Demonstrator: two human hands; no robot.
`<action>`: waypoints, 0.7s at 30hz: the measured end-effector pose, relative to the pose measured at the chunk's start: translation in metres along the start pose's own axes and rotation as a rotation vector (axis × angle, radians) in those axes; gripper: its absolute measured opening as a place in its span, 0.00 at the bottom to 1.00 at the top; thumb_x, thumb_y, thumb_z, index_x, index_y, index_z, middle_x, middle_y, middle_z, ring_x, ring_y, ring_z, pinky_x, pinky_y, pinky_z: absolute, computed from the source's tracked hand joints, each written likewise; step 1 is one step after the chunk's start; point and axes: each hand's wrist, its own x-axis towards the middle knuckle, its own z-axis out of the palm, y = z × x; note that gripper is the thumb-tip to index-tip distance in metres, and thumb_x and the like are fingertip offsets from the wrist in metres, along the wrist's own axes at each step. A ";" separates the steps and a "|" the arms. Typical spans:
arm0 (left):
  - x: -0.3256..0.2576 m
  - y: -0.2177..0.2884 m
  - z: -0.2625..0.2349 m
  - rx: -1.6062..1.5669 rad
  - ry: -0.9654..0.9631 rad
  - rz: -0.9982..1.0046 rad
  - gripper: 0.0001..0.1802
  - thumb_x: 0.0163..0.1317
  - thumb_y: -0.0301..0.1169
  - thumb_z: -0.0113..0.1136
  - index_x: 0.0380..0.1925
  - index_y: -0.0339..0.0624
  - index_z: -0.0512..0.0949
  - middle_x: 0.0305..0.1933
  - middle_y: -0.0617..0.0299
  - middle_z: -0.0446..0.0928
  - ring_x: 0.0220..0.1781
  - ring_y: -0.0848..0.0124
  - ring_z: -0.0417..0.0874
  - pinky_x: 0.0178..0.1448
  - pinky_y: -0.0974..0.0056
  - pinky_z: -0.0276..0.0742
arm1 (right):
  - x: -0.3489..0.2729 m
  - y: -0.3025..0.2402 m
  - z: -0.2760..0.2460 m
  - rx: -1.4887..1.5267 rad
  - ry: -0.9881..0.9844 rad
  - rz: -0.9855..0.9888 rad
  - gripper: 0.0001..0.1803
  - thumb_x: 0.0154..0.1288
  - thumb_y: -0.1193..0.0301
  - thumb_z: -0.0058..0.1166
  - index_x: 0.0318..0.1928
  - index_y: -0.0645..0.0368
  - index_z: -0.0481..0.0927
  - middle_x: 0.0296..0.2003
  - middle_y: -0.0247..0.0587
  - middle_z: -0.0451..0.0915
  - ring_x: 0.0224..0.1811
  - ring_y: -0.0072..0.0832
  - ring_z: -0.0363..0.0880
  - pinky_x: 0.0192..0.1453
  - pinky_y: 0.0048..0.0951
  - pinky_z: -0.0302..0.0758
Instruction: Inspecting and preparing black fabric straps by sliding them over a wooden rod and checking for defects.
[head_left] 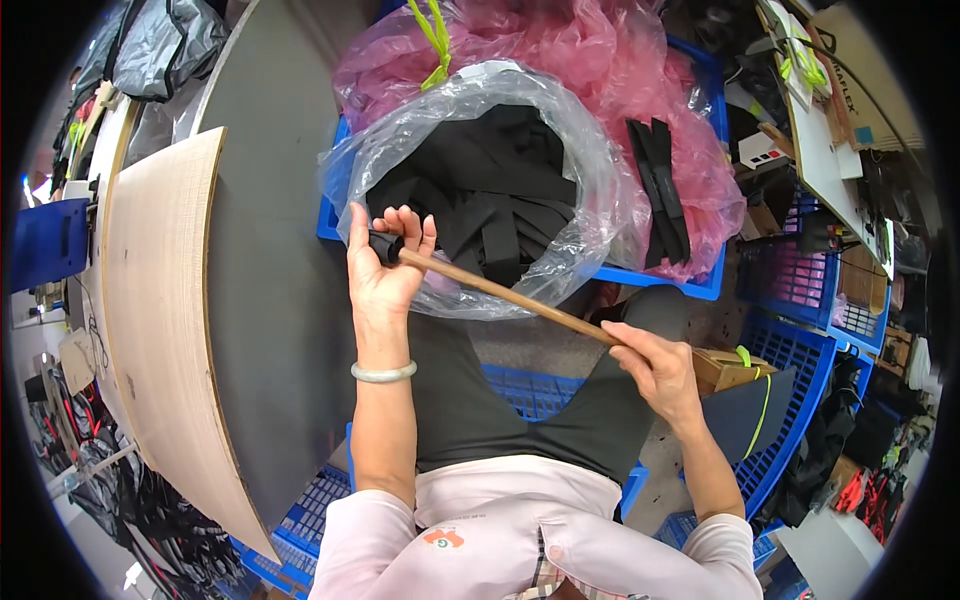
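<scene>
A thin brown wooden stick (510, 296) slants across in front of me, above my lap. My right hand (657, 372) is closed around its lower right end. At its upper left end, the stick meets a small black fabric piece (386, 246), which lies in the palm of my left hand (384, 275). That palm faces up, with the fingers curled about the piece; whether the stick goes inside it, I cannot tell. Just beyond is a clear plastic bag (597, 185), its mouth open, with many black fabric strips (500, 190) inside.
A blue crate (655, 280) holds the bag and pink plastic sheeting (610, 60), on which two black strips (657, 195) lie. To the left stand a dark grey board (285, 250) and a pale wooden board (165, 300). Blue crates (795, 400) and a cardboard box (722, 368) are at right.
</scene>
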 end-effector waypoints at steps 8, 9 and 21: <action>-0.028 -0.057 -0.003 0.356 -0.312 0.314 0.27 0.67 0.43 0.49 0.09 0.49 0.59 0.06 0.63 0.57 0.12 0.65 0.67 0.54 0.53 0.74 | -0.006 -0.029 0.036 -0.034 0.099 0.036 0.15 0.58 0.80 0.58 0.47 0.59 0.80 0.37 0.43 0.83 0.27 0.24 0.80 0.31 0.23 0.75; -0.032 -0.053 0.000 0.368 -0.347 0.383 0.28 0.68 0.43 0.48 0.08 0.50 0.58 0.05 0.63 0.57 0.11 0.65 0.67 0.54 0.53 0.74 | -0.009 -0.030 0.053 0.119 0.106 0.058 0.14 0.59 0.79 0.57 0.48 0.59 0.79 0.33 0.41 0.82 0.25 0.22 0.76 0.29 0.21 0.72; -0.044 -0.017 0.020 0.436 -0.446 0.461 0.27 0.67 0.52 0.44 0.16 0.45 0.62 0.09 0.60 0.64 0.18 0.57 0.79 0.57 0.45 0.71 | -0.018 -0.070 0.080 1.258 -0.280 0.826 0.12 0.68 0.75 0.48 0.50 0.61 0.73 0.20 0.32 0.66 0.18 0.15 0.60 0.15 0.15 0.46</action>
